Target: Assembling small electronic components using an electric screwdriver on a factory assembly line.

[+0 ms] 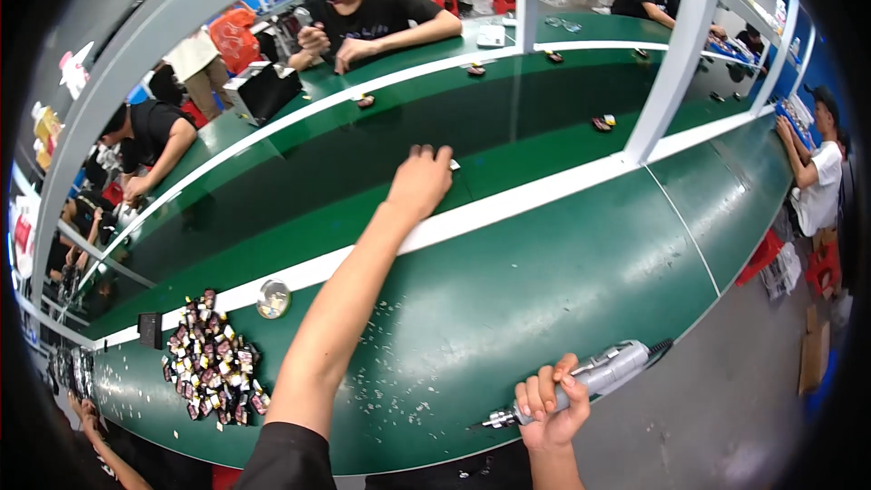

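My left hand [421,183] reaches far over the dark green conveyor belt [299,159], its fingers curled downward. A small white edge [455,165] shows by the fingertips; the rest of that thing is hidden under the hand. My right hand [552,404] is wrapped round a grey electric screwdriver [619,367] near the bench's front edge, its bit pointing left. At the left of the green bench [508,308] lies a heap of small dark parts [213,358] with white and yellow bits. Beside the heap stands a round tin [273,298] with small pieces in it.
Small pale scraps [399,390] are scattered over the bench. A black block [150,330] sits by the heap. Several small parts [603,123] lie on the belt. A white post [676,63] rises from the white rail [535,209]. Several people sit around the line.
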The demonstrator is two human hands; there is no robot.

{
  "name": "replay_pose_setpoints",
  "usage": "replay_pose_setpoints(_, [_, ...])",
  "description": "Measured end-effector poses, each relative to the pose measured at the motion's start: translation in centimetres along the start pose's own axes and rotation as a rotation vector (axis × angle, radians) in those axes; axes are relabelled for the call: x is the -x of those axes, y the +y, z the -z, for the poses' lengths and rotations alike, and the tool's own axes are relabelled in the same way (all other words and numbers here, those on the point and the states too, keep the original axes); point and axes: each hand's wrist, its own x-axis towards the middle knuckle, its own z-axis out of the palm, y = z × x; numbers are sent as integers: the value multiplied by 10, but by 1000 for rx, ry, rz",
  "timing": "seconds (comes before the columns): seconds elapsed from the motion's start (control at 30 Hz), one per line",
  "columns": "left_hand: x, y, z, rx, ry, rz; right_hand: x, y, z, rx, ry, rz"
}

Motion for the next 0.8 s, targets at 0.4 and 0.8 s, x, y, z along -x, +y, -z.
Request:
replay_pose_setpoints(0.4, [135, 79, 77, 438, -34, -386, 20, -9, -7, -28, 109, -36])
replay_pose_setpoints(0.8, [235, 125, 96, 315, -56, -636, 48, -23, -9, -67, 177, -37])
